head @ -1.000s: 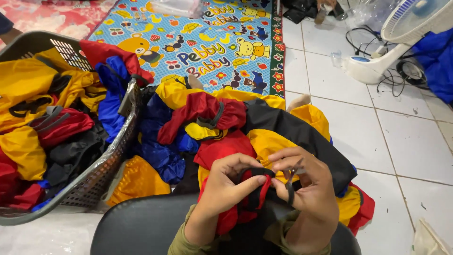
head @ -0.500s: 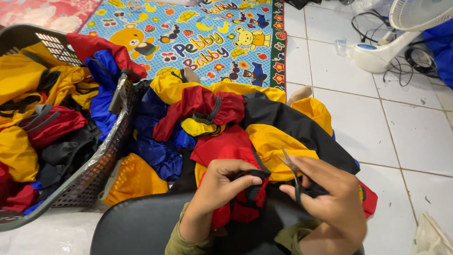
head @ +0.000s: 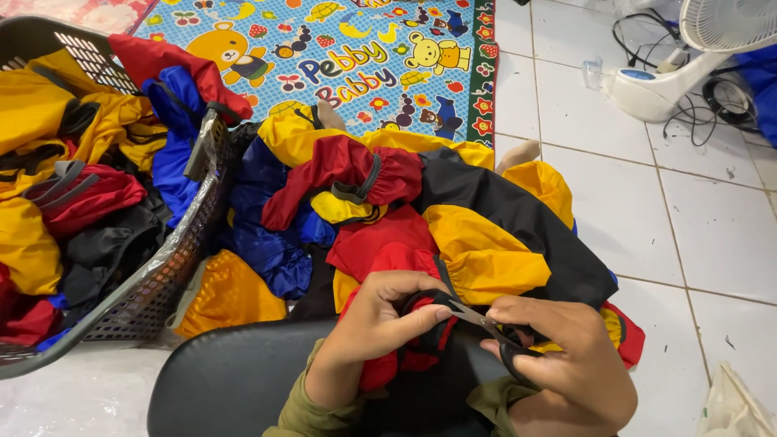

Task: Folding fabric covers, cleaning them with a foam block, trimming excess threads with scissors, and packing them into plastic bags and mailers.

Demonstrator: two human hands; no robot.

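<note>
- A printed play mat, blue with cartoon bears, turtles and colourful lettering, is lying across the floor at top centre.
- A pale plastic bag is showing at the lower right corner.

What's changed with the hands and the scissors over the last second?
The right hand has drawn apart from the left hand and now points the scissors at the black strap pinched in the left fingers. The garment pile and basket stayed as they were.
</note>
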